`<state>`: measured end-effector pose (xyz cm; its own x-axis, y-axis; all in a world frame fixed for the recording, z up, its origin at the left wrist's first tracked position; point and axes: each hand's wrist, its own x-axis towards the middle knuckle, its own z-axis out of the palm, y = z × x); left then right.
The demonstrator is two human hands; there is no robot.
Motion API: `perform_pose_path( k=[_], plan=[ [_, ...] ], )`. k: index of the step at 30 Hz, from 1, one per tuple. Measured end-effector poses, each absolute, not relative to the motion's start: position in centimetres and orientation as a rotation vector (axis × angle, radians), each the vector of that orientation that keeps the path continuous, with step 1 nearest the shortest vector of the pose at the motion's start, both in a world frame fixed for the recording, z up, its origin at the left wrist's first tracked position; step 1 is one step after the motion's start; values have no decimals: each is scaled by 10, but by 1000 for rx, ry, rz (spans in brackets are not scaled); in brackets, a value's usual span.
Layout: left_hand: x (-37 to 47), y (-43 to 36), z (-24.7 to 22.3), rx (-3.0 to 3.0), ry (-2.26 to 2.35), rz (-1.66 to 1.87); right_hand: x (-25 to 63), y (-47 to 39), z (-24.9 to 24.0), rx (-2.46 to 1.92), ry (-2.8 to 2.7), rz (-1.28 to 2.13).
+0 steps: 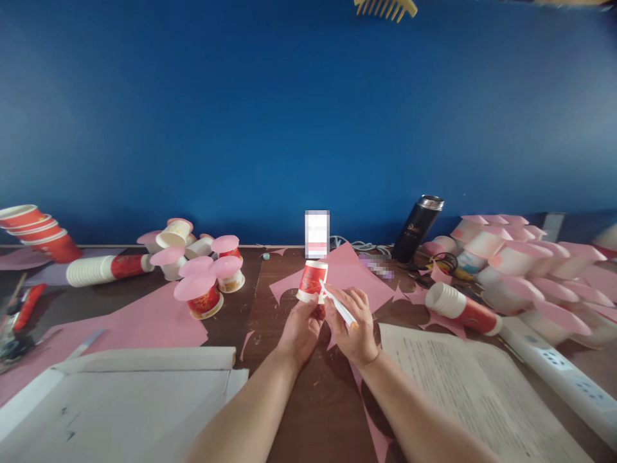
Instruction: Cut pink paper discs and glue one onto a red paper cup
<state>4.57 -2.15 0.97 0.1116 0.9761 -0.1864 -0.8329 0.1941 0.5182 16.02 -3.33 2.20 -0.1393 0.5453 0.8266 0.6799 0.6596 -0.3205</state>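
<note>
Above the middle of the table, my left hand (pixel 303 329) is closed around the lower part of a red and white paper cup (pixel 312 280). The cup tilts slightly. In my right hand (pixel 355 328), the fingers grip a white pen (pixel 341 307) with an orange end. Its tip is at the cup's right side; whether it touches the cup I cannot tell. Behind and under the hands lies a pink paper sheet (pixel 357 276) with cut edges. Fingers hide part of the cup's bottom.
Left stand cups with pink paper discs (pixel 195 287), nested cups (pixel 108 270) and a white box (pixel 144 405). At right are a black thermos (pixel 417 228), many pink-topped cups (pixel 525 289), another cup stack (pixel 463 308), a printed sheet (pixel 463 379) and a power strip (pixel 563 373). A blue wall (pixel 308 116) rises behind.
</note>
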Motion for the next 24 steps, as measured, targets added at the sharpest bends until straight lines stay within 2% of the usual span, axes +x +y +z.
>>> perform_pose_path(
  k=[24],
  plan=[
    [18,-10,21,444,541,1538,174,-21,14,-1071,-1496,-119]
  ],
)
